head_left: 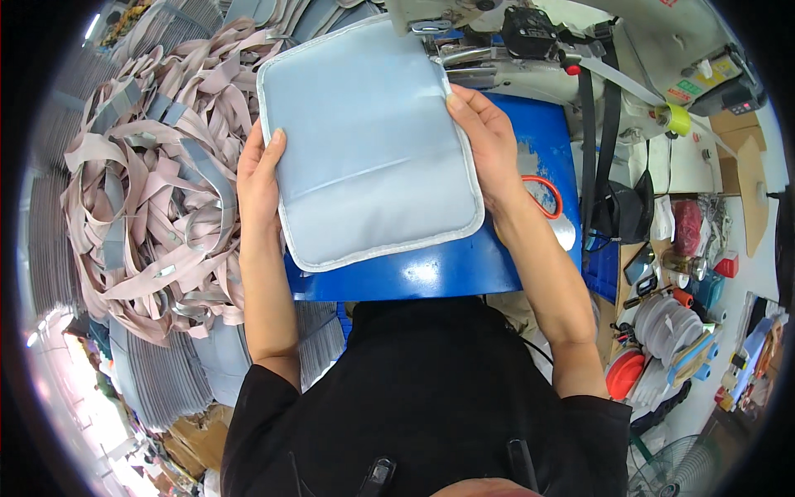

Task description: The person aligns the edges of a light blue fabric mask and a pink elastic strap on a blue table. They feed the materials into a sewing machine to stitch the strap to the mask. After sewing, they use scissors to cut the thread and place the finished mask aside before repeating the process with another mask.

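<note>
Both hands hold up a flat light grey-blue fabric panel (pixel 373 141) with rounded corners and a pale bound edge. My left hand (pixel 259 174) grips its left edge, the thumb on the front face and the fingers behind, mostly hidden. My right hand (pixel 484 141) pinches the right edge near the upper corner, thumb on top. The panel's upper right corner lies close beside the sewing machine's head (pixel 435 25); whether it touches is hard to make out. Under the panel is a blue sewing table (pixel 397 277).
A tangled heap of pinkish straps (pixel 157 199) rises at the left, beside stacked grey panels (pixel 161 373). Orange-handled scissors (pixel 545 197) lie right of my right wrist. Black straps (pixel 598 132) hang at the machine's right, and thread spools (pixel 667 323) crowd the far right.
</note>
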